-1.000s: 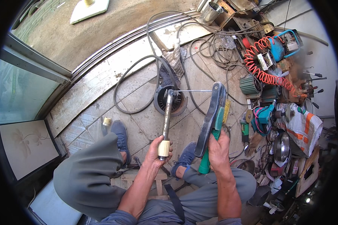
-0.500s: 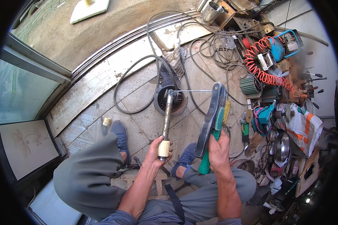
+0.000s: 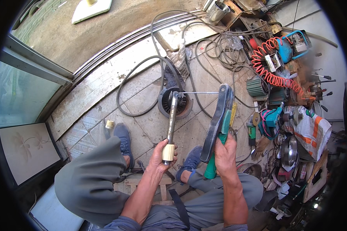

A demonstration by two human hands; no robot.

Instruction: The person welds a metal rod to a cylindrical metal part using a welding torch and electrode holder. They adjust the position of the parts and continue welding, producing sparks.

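My left hand (image 3: 157,156) is wrapped round the lower part of a worn metal rod (image 3: 172,122) with a ribbed cream sleeve (image 3: 168,152). The rod's far end has a joint-like head over a round dark housing with a toothed-looking inside (image 3: 187,109) on the floor. In my right hand (image 3: 225,153) is a green-handled tool (image 3: 211,168) with a long black bar (image 3: 216,127) along it and a yellow strip beside it. A thin straight metal piece (image 3: 200,92) spans from the black bar's tip to the rod's head. What kind of tool this is, I cannot tell.
Dark cable (image 3: 137,114) loops across the tiled floor by the housing. To the right lie a green motor (image 3: 255,87), a coiled red hose (image 3: 259,69), a teal power tool (image 3: 271,123), a white sack (image 3: 311,133) and heaped metal parts. A sliding door track (image 3: 115,47) runs at the far left.
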